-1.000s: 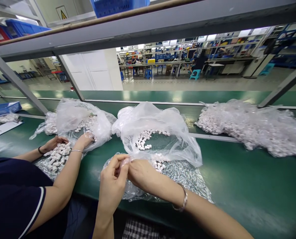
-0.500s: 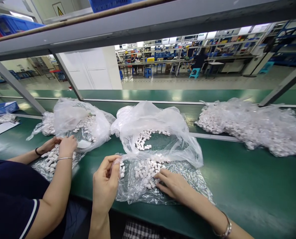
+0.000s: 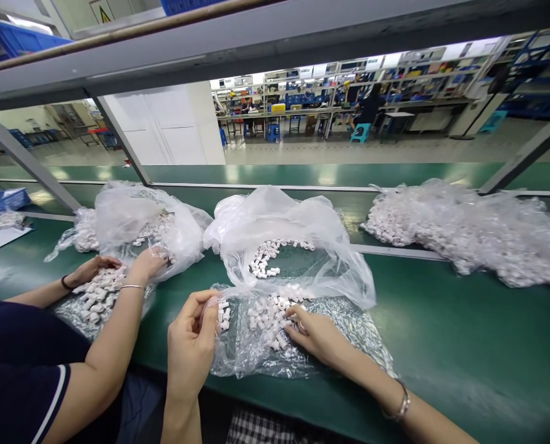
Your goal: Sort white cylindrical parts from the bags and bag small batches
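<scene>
"While green worktop runs from side to side, what lies by its near edge?"

"Clear film, with small white parts heaped loosely on it. Behind, toward the far edge, a bag gapes open with more parts inside."

"How is the left hand?"

"By the film's left side, fingers curled, thumb close to the forefinger. Something pale shows at the tips; I cannot tell whether it is film or a part."

"And the right hand?"

"Half open, its fingertips at the right side of the heaped parts. Whether it grips one, I cannot tell."

"How would the parts handle?"

"They look light, stiff and smooth, so they may roll away. Finger and thumb across the tube's sides seems the surest hold. The film looks soft and slippery, likely to crease."

"Anyone else?"

"Farther left, a co-worker's hand is at the mouth of a second bag."
</scene>
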Demonstrator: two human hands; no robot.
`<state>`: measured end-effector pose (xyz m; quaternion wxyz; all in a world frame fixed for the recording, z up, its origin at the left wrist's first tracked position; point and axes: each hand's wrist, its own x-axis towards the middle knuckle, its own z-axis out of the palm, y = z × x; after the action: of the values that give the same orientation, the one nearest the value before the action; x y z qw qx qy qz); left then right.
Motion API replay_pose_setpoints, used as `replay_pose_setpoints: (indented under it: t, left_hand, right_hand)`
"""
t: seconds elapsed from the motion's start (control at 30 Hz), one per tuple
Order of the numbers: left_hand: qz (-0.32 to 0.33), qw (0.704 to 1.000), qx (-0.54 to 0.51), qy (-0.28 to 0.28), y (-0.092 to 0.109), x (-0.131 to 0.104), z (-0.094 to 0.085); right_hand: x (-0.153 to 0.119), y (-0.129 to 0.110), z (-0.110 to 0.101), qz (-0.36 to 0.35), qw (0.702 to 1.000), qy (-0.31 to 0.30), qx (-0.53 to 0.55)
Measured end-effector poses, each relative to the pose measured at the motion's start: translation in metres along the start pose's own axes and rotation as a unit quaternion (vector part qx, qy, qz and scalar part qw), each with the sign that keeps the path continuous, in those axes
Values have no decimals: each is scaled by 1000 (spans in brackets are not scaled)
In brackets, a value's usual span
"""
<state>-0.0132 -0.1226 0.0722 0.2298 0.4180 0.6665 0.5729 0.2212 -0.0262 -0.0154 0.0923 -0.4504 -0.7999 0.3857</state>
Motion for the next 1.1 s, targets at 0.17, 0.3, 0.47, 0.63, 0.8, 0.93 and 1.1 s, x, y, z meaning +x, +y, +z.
replay_pose_setpoints:
  t: [0.17, 0.3, 0.47, 0.63, 0.8, 0.93, 1.1]
  left_hand:
    - [15, 1000, 7, -2, -11, 1, -7]
    - [21, 1000, 3, 8, -13, 1, -7]
    - [10, 1000, 2, -3, -13, 0, -4]
    - [13, 1000, 8, 7, -15, -1, -9]
    - [21, 1000, 8, 9, -17, 0, -12]
    - [26, 1000, -1, 5, -17, 0, -9]
    - [24, 1000, -1, 2, -16, -1, -7]
  right_hand:
    - [-1, -3, -1, -11, 1000, 0, 21]
    - [-9, -8, -26, 57, 943, -93, 314]
    - [-14, -14, -14, 25, 977, -60, 204]
    - [-20, -16, 12, -30, 999, -23, -36]
    - [-23, -9, -8, 31, 964, -114, 239]
    - [-21, -13, -16, 56, 904, -172, 387]
    - [-16, -26, 16, -13, 997, -27, 65]
